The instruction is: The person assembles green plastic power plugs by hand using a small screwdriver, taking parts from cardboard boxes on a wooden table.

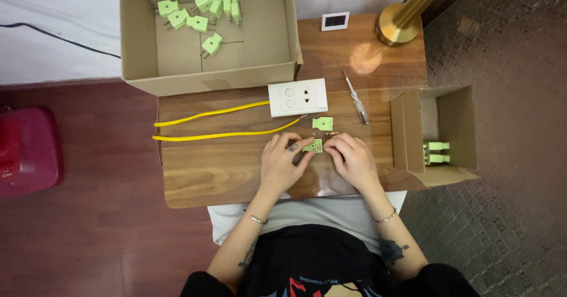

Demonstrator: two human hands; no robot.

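a wooden table [224, 173] stands over a dark red floor, with a white wall along its far edge. near the middle of the table's near half lies a small green plug half [313, 146], open side up, with both hands pinched on it. the left hand [282, 162] rests on the wood with fingers curled, thumb and forefinger tips closed on the plug half's left side. the right hand [353, 160] is curled the same way, its fingertips gripping the right side; what sits inside the piece is too small to tell.

just beyond it, toward the far edge, lies a green plug cover [322, 123], apart from the hands, with tiny metal bits beside it. a white wall socket [297, 97] sits further back, two yellow wires [218, 124] running from it toward the table's left edge. a screwdriver [356, 98] lies to the right of the socket. at the far left corner stands a large open cardboard box [142, 49] holding a scatter of green plugs [201, 15]. at the right edge a smaller cardboard box [458, 120] lies on its side with two green plugs inside. a brass lamp base [398, 25] stands at the far right corner, a small white device [335, 20] beside it.
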